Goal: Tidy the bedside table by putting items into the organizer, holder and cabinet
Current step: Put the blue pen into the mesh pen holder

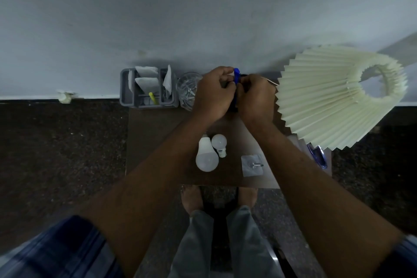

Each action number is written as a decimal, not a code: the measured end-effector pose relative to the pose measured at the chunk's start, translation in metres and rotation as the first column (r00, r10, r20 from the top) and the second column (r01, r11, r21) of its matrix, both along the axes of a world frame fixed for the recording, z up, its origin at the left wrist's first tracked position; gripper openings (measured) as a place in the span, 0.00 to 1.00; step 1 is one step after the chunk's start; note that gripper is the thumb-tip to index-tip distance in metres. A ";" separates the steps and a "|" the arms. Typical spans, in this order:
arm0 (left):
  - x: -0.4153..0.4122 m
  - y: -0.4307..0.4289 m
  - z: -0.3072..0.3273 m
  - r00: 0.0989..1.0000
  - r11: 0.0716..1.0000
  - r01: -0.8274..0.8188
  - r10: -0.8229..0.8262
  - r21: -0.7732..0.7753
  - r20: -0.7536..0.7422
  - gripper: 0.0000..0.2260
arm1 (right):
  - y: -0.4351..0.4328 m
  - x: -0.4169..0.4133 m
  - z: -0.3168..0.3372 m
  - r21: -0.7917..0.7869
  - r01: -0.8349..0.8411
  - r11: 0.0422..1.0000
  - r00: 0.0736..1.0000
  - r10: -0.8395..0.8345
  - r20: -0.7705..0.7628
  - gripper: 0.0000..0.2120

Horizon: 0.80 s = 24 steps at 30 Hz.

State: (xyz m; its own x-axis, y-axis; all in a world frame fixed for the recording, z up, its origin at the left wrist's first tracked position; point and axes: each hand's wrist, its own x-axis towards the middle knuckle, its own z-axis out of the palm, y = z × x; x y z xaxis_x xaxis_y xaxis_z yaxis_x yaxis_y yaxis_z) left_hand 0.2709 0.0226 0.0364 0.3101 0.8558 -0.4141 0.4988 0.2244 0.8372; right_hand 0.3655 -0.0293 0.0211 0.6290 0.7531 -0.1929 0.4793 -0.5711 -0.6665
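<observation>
My left hand (213, 93) and my right hand (256, 97) meet above the back of the brown bedside table (155, 142). Both are closed on a small blue object (236, 75) with a dark part below it; most of it is hidden by my fingers. A grey organizer (147, 88) stands at the table's back left with white packets and a yellow item inside. Beside it sits a clear glass holder (187, 89). Two white light bulbs (209, 153) lie near the front, with a clear packet holding a metal hook (252, 165) to their right.
A cream pleated lampshade (327, 97) leans over the table's right side, close to my right hand. A blue pen-like item (318, 156) lies under it at the right edge. The wall is right behind the table. My feet stand on dark speckled floor (56, 153).
</observation>
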 end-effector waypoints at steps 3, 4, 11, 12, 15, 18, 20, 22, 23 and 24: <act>0.000 -0.001 -0.001 1.000 1.000 -0.014 0.014 -0.025 0.000 0.19 | 0.002 -0.001 -0.004 -0.035 0.024 0.999 1.000 -0.024 0.001 0.10; 0.000 -0.002 -0.001 1.000 0.999 -0.020 0.020 -0.032 0.001 0.19 | 0.004 -0.001 -0.005 -0.046 0.031 0.998 0.999 -0.030 0.015 0.10; -0.008 -0.010 0.001 0.998 0.997 -0.061 0.063 -0.043 0.032 0.17 | 0.003 -0.002 0.002 -0.033 0.021 0.999 0.999 -0.020 0.027 0.09; -0.010 -0.013 0.002 0.997 0.997 -0.067 0.069 -0.042 0.044 0.16 | 0.000 -0.003 0.005 -0.009 0.013 1.000 0.999 -0.013 0.035 0.09; -0.016 -0.025 0.011 0.993 0.996 -0.087 0.088 -0.010 0.084 0.14 | -0.011 -0.007 0.018 0.160 -0.017 0.987 1.000 0.014 0.020 0.09; -0.022 -0.043 0.020 0.980 0.992 -0.114 0.121 -0.053 0.155 0.12 | -0.028 -0.011 0.029 0.265 -0.007 0.964 0.998 0.025 -0.064 0.07; -0.026 -0.057 0.025 0.970 0.988 -0.129 0.143 -0.082 0.199 0.12 | -0.042 -0.014 0.031 0.263 -0.029 0.964 0.992 0.061 -0.114 0.06; -0.031 -0.073 0.030 0.959 0.983 -0.159 0.175 -0.091 0.223 0.10 | -0.058 -0.016 0.030 0.278 -0.017 0.961 0.981 0.069 -0.179 0.04; -0.034 -0.082 0.032 0.955 0.980 -0.174 0.191 -0.091 0.227 0.09 | -0.067 -0.018 0.029 0.284 0.008 0.959 0.971 0.060 -0.232 0.04; -0.037 -0.092 0.032 0.953 0.978 -0.187 0.204 -0.094 0.223 0.09 | -0.077 -0.021 0.028 0.287 0.038 0.957 0.955 0.049 -0.292 0.04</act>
